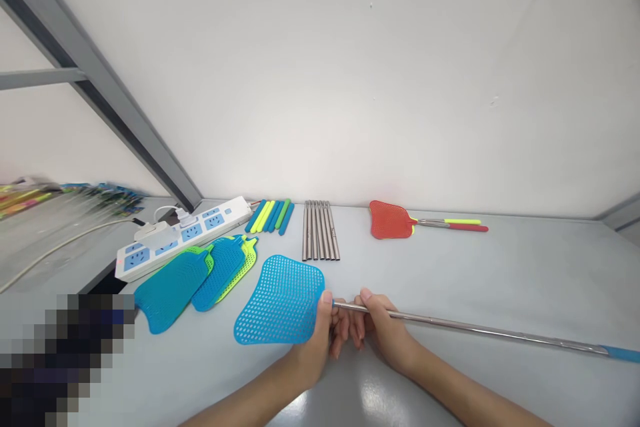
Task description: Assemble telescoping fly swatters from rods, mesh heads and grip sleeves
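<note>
A blue fly swatter (283, 300) lies across both of my hands, its telescopic metal rod (465, 327) drawn out long to the right. My left hand (320, 333) is closed round the neck where the mesh head meets the rod, thumb on top. Just right of it, my right hand (383, 323) pinches the rod, thumb above and fingers curled beneath. At the rod's far end, a blue grip (620, 353) runs out of the frame. Beyond my hands lies a row of several short metal rods (320, 230).
Several coloured grips (270, 217) lie near the wall beside a white power strip (193, 233). Loose blue and green swatter heads (175, 287) are stacked at the left. Swatters with red and yellow handles (393, 220) rest at the back right. A grey metal frame (115, 93) slants at the left.
</note>
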Demonstrator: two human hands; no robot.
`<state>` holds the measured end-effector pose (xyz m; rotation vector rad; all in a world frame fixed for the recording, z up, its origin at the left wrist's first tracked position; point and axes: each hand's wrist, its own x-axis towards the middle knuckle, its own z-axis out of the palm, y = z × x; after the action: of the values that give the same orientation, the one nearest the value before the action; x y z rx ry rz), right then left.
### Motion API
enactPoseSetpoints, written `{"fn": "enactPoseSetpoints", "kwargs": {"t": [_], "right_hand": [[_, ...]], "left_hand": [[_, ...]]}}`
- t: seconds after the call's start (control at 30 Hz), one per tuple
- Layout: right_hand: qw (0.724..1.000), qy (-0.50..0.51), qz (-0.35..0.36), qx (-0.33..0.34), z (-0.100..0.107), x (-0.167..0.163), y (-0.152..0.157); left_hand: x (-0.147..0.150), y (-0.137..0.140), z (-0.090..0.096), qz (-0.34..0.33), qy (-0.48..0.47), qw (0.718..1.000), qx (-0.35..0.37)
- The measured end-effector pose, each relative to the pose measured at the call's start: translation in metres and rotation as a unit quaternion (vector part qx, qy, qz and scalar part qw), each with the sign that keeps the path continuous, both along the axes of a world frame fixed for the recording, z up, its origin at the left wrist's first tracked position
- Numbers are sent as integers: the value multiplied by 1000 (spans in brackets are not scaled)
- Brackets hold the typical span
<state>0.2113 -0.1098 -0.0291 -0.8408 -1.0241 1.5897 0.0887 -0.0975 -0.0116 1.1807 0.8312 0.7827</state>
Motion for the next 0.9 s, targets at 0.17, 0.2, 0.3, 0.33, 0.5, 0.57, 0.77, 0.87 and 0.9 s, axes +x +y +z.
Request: {"fn": "enactPoseSetpoints", "kwargs": {"t": [0.17, 0.2, 0.3, 0.33, 0.5, 0.57, 0.77, 0.87, 0.9], "right_hand": [[1000, -12, -2, 3, -1, 0, 0], [1000, -14, -6, 3, -2, 0, 1], [1000, -19, -20, 1, -4, -1, 1], [1000, -19, -24, 0, -4, -1, 1], [999, -26, -24, -10, -1, -1, 1], [999, -26, -21, -14, 0, -1, 2], [999, -32, -8, -16, 1, 0, 2], [999, -21, -29, -21, 3, 0, 2], [999, -15, -39, -24, 3, 0, 1]], "left_hand": [[1, 2, 0, 10, -21, 1000, -6], [2, 2, -1, 13, -24, 1000, -6], [2, 2, -1, 26, -26, 999, -5], [1, 2, -1, 33, -26, 999, -5], [-1, 3, 0, 53, -23, 998, -1], [-2, 4, 0, 52, -16, 999, 1], [-3, 4, 3, 73, 44, 996, 30], [-3, 2, 3, 118, 75, 989, 43], [-3, 2, 3, 133, 75, 987, 45]]}}
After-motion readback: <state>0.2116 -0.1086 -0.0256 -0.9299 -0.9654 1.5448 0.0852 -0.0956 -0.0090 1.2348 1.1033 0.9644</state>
